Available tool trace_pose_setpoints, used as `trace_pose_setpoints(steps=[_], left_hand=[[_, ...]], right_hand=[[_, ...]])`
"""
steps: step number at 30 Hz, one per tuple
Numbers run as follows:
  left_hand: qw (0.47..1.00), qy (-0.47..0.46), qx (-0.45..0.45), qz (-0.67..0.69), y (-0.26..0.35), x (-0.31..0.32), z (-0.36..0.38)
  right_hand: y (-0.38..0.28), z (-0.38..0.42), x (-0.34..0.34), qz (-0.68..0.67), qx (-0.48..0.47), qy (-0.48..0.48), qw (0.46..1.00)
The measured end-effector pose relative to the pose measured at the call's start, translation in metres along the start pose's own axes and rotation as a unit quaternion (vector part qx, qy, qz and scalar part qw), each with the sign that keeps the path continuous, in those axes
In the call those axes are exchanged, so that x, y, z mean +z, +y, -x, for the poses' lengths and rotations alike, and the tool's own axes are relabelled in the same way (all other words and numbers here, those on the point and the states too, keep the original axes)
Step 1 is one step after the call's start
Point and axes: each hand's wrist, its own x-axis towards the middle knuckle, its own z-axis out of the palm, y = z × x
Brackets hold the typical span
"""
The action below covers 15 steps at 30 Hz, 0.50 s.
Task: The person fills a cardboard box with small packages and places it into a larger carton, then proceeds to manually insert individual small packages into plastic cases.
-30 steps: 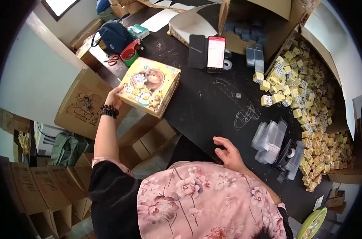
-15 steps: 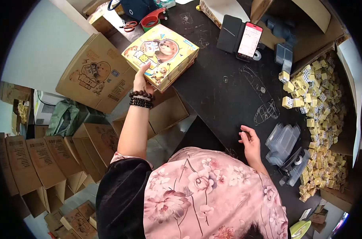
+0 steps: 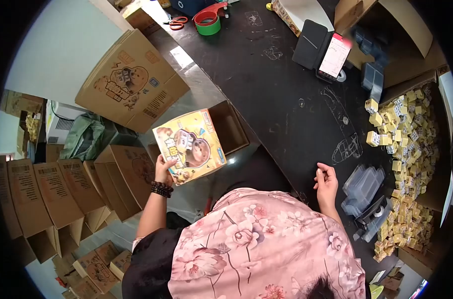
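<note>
My left hand (image 3: 165, 170) grips a yellow printed box (image 3: 190, 146) by its near left corner. The box has a cartoon animal on its top face. It is held tilted, off the left side of the table and over an open cardboard carton (image 3: 230, 128), partly covering it. My right hand (image 3: 327, 183) rests by the dark table's near edge with its fingers loosely bent and apart, holding nothing. Just right of it lies a stack of clear plastic cases (image 3: 362, 188).
The black table (image 3: 256, 84) carries a phone in a folding case (image 3: 334, 56), a tape dispenser (image 3: 207, 22) and scissors (image 3: 176, 23). Many small yellow cubes (image 3: 411, 164) fill a carton at right. Folded cartons (image 3: 129, 79) lean at left, with open cartons (image 3: 57, 194) below.
My left hand has carried the yellow box from above the table's left edge down and toward me, over the open carton. My right hand has hardly moved. The view has shifted slightly.
</note>
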Motion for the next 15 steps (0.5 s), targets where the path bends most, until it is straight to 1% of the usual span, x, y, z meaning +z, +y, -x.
trace_pose_setpoints(steps=[1,2,3,5,6,8,9,12,14,15], left_hand=[[1.000,0.001,0.008,-0.008,-0.021,-0.002,-0.007],[0.999,-0.011,-0.027,0.027,-0.031,-0.002,-0.012],[0.999,-0.015,-0.028,0.031,-0.041,0.002,-0.012],[0.989,-0.056,-0.125,0.059,-0.050,0.000,-0.019],[0.979,-0.027,-0.187,0.079,-0.056,0.003,-0.023],[0.962,0.021,-0.245,0.122,-0.068,0.005,-0.026],[0.968,0.017,-0.216,0.125,-0.100,-0.027,-0.043],[0.970,0.058,-0.180,0.153,-0.095,-0.014,-0.034],[0.957,0.080,-0.202,0.192,-0.077,0.007,-0.024],[0.956,0.072,-0.198,0.201,-0.093,-0.011,-0.037]], right_hand=[[-0.002,0.000,0.001,0.015,0.004,0.002,1.000],[-0.001,0.000,0.001,0.015,0.004,0.006,1.000],[-0.001,0.001,0.000,0.012,-0.006,0.008,1.000],[0.000,0.003,0.001,0.011,-0.013,0.011,1.000],[0.000,0.004,0.000,0.005,-0.008,0.012,1.000],[0.001,0.003,0.000,-0.001,-0.003,0.015,1.000],[0.002,0.002,0.000,-0.006,-0.007,0.013,1.000],[0.004,0.002,-0.001,-0.015,-0.006,0.011,1.000],[0.005,0.006,-0.003,-0.018,-0.005,0.007,1.000],[0.004,0.006,-0.003,-0.016,-0.002,0.008,1.000]])
